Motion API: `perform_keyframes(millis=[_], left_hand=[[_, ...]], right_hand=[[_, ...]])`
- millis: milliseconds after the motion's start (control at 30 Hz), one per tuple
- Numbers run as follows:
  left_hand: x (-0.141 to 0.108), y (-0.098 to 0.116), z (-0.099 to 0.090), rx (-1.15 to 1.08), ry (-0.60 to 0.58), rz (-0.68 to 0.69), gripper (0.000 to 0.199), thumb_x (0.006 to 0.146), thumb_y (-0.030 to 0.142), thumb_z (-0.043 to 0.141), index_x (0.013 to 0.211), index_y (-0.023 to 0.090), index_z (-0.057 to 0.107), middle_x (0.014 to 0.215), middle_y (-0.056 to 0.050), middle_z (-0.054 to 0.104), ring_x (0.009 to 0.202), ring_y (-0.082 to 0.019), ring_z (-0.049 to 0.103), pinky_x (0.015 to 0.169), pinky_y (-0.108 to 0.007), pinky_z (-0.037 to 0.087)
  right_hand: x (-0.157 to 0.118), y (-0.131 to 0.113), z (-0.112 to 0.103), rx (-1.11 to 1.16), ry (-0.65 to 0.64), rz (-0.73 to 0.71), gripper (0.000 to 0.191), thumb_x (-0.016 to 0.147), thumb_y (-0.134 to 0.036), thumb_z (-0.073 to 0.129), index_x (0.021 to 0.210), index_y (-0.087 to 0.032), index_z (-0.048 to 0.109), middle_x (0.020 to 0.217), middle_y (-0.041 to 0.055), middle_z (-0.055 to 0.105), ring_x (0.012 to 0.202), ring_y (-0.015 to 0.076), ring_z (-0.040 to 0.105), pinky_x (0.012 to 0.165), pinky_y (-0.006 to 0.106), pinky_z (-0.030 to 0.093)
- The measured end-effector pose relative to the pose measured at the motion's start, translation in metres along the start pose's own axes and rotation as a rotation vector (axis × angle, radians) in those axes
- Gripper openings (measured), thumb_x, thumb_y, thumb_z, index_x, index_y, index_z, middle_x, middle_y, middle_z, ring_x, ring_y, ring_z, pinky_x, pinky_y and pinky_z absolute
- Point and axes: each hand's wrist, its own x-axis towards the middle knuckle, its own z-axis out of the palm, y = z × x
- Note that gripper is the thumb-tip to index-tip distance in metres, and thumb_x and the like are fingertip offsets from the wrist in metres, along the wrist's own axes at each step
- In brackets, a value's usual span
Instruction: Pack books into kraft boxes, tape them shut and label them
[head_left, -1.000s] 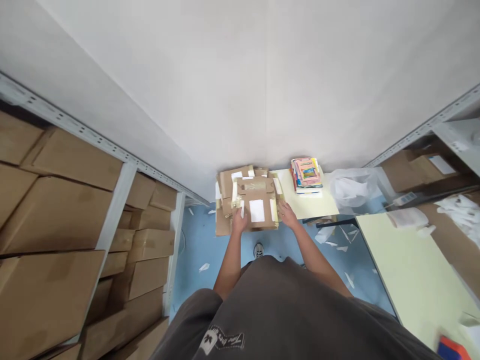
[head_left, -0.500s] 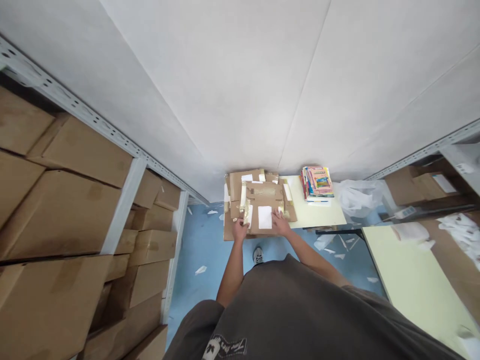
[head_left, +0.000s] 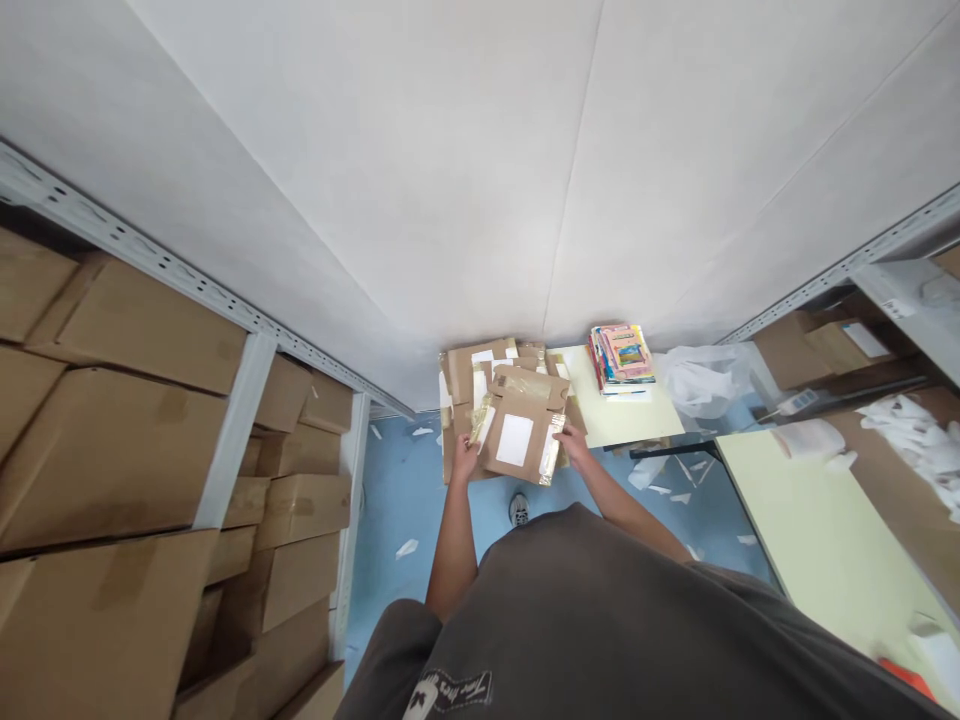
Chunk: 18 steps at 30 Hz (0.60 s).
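A flattened cardboard box (head_left: 541, 432) with a white label (head_left: 514, 440) and shiny tape along its sides is tilted above a pile of other flattened cardboard (head_left: 461, 372). My left hand (head_left: 465, 457) grips its left taped edge, fingers closed. At the right taped edge, my right hand (head_left: 574, 443) is closed on the same box. The pile lies on a pale table (head_left: 607, 420) against the wall, beside a stack of colourful books (head_left: 621, 357).
Shelves with cardboard boxes (head_left: 112, 450) stand on the left. To the right are a clear plastic bag (head_left: 701, 385), a second pale table (head_left: 810, 520) and a shelf with white crumpled material (head_left: 911, 440). Paper scraps lie on the blue floor (head_left: 390, 510).
The labelled cardboard box has been lifted and turned slightly, nearer to my body. My right hand has moved from beside the label to the right edge. The view has shifted a little.
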Motion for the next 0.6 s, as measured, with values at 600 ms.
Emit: perform_keyframes(millis=[600], left_hand=[[-0.062,0.176,0.125,-0.263,-0.574,0.100,0.098,0.079,0.034,0.085,0.167,0.031,0.043,0.129,-0.009,0.067,0.099,-0.017,0.067,0.082,-0.027,0.052]], right_hand=[[-0.037,-0.095,-0.257,0.422,-0.117,-0.222,0.062,0.070,-0.043,0.090,0.125,-0.031,0.066,0.115,0.0036,0.080,0.101,0.0267,0.074,0.078,0.034,0.058]])
